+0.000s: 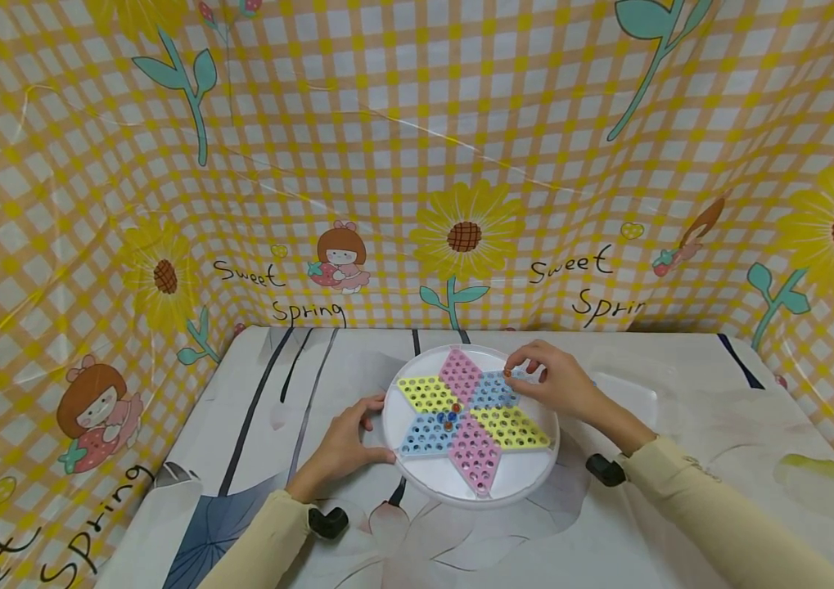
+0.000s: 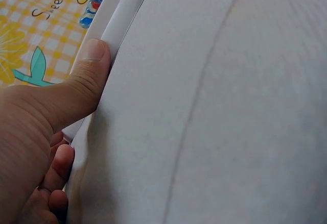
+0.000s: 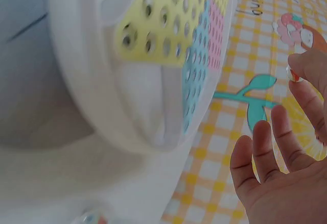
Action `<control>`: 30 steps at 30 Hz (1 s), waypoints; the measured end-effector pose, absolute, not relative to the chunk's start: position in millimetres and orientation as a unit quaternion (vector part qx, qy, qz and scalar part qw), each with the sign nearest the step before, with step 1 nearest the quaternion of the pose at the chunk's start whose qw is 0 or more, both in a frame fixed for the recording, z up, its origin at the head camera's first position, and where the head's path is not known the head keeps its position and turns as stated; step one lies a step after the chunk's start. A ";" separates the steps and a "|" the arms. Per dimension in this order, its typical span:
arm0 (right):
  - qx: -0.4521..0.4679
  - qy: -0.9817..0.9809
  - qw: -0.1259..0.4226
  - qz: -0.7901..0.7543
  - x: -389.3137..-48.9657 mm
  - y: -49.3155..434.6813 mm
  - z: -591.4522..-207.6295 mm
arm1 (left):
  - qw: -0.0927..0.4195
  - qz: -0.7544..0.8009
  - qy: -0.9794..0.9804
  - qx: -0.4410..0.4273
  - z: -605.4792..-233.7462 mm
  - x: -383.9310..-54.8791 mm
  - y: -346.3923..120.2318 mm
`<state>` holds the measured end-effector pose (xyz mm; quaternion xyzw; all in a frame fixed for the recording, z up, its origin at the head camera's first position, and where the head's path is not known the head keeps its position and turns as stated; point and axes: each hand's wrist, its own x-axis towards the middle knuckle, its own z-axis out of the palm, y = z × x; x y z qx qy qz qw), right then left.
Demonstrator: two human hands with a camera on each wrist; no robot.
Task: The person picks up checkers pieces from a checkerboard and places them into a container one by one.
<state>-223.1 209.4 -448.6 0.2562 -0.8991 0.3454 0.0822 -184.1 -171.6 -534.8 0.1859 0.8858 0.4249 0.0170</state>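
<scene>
A round white Chinese checkers board lies on the table, its holes set in a pink, yellow and blue star. Several blue and red-orange marbles sit grouped near the star's middle. At the board's left rim, my left hand rests with thumb and fingers spread apart; its thumb lies straight against the outer wall. Over the far right blue triangle, my right hand pinches an orange-and-white marble between thumb and index finger. The other fingers of that hand are spread loosely.
A clear shallow tray stands right of the board, partly behind my right forearm. A blurred marble shows low in the right wrist view. Checked yellow cloth walls the back and sides. The patterned tablecloth covers the table.
</scene>
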 end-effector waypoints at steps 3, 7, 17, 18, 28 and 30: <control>0.238 -0.905 0.086 0.342 -220.3 219.7 -446.8 | 0.012 0.423 0.887 0.187 -534.8 -184.2 -171.2; 0.217 -0.911 0.094 0.338 -216.2 234.8 -445.1 | 0.013 0.424 0.887 0.183 -533.1 -184.0 -170.4; 0.196 -0.913 0.143 0.329 -208.9 274.0 -450.2 | 0.016 0.429 0.885 0.181 -531.0 -181.8 -169.7; 0.194 -0.913 0.147 0.328 -208.0 277.5 -450.1 | 0.016 0.430 0.884 0.180 -531.2 -181.7 -169.7; 0.154 -0.924 0.141 0.320 -202.0 304.5 -452.3 | 0.017 0.428 0.885 0.183 -532.6 -181.9 -170.8; 0.149 -0.926 0.139 0.318 -201.6 307.4 -453.6 | 0.020 0.429 0.884 0.183 -532.2 -181.7 -170.6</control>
